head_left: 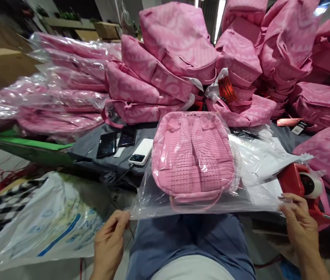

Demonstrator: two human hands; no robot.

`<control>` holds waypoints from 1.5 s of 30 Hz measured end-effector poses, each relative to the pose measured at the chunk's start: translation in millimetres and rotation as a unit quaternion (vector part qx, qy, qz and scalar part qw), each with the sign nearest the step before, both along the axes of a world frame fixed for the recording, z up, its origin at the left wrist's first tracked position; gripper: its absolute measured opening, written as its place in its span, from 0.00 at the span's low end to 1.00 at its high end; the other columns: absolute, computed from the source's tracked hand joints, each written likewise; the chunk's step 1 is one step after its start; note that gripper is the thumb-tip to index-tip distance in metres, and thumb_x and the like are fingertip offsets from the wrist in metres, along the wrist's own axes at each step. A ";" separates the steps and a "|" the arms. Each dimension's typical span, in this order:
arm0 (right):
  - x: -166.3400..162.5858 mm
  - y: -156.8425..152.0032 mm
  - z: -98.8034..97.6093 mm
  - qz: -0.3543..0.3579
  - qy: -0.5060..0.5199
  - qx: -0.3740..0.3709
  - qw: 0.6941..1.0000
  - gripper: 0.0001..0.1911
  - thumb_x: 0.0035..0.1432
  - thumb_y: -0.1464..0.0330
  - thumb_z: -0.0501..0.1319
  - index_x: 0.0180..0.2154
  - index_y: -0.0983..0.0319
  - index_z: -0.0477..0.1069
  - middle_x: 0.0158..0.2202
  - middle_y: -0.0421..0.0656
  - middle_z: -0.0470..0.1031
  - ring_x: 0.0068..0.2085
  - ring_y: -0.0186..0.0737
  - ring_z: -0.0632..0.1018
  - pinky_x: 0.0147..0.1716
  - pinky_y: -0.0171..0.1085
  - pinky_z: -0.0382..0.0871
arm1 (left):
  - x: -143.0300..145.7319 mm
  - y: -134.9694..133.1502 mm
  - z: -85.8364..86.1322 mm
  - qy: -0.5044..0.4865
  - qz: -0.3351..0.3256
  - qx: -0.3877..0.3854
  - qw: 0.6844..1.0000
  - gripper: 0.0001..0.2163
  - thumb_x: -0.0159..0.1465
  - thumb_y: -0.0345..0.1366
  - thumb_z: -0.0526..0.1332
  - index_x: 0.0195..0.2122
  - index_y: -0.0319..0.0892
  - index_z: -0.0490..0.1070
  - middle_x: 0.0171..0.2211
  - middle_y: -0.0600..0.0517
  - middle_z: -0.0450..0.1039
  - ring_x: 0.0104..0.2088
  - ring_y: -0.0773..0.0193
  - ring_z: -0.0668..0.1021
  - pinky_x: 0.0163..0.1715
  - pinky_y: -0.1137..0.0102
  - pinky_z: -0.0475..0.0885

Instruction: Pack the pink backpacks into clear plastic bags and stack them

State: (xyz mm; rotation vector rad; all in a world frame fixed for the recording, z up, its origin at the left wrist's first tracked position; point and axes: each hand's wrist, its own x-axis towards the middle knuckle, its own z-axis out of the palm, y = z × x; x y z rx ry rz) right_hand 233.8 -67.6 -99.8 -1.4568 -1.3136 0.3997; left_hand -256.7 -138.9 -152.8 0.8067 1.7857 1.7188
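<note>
left hand (111, 237) + right hand (302, 223): fingers pinched tight on plastic bag (149, 200) | pink backpack (192, 155) inside, kinda glary | tape dispenser (291, 179) partly blocked

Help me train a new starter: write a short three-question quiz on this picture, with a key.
1. Multiple choice. What do the left hand's grip and the right hand's grip both hold?
A) a cardboard box
B) the edge of a clear plastic bag
C) a phone

2. True or false? The red tape dispenser lies to the person's right of the nearest pink backpack.

3. Fill in the blank. The cabled device with a small dark screen has a ____ body.

Key:
1. B
2. True
3. white
</note>
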 end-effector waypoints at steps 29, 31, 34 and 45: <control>-70.0 44.5 2.8 -0.041 0.143 0.015 0.989 0.29 0.58 0.40 0.63 0.35 0.61 0.73 0.15 0.32 0.59 0.16 0.32 0.62 0.16 0.32 0.54 | 110.4 58.2 73.9 0.558 -0.208 0.157 0.788 0.14 0.64 0.51 0.68 0.38 0.45 0.75 0.41 0.46 0.76 0.49 0.51 0.71 0.59 0.55 0.56; -68.9 45.4 -0.1 -0.037 0.154 0.018 0.987 0.28 0.58 0.40 0.63 0.35 0.60 0.72 0.15 0.32 0.59 0.16 0.32 0.62 0.16 0.32 0.55 | 106.6 56.1 76.0 0.533 -0.240 0.150 0.797 0.10 0.67 0.45 0.65 0.35 0.45 0.73 0.43 0.47 0.75 0.51 0.52 0.70 0.57 0.57 0.57; -68.4 46.1 -3.5 -0.032 0.171 0.021 0.985 0.28 0.58 0.41 0.63 0.35 0.60 0.72 0.15 0.31 0.58 0.16 0.31 0.61 0.15 0.31 0.55 | 98.5 52.3 78.5 0.517 -0.279 0.150 0.795 0.06 0.70 0.36 0.62 0.35 0.46 0.74 0.42 0.49 0.77 0.51 0.54 0.70 0.55 0.57 0.57; -67.7 60.1 10.2 -0.032 0.142 0.028 0.989 0.28 0.59 0.40 0.61 0.36 0.59 0.73 0.15 0.32 0.60 0.16 0.32 0.62 0.16 0.32 0.56 | 73.3 134.9 113.4 0.294 -0.466 0.062 0.832 0.14 0.63 0.44 0.67 0.23 0.44 0.74 0.32 0.51 0.77 0.39 0.58 0.75 0.45 0.62 0.67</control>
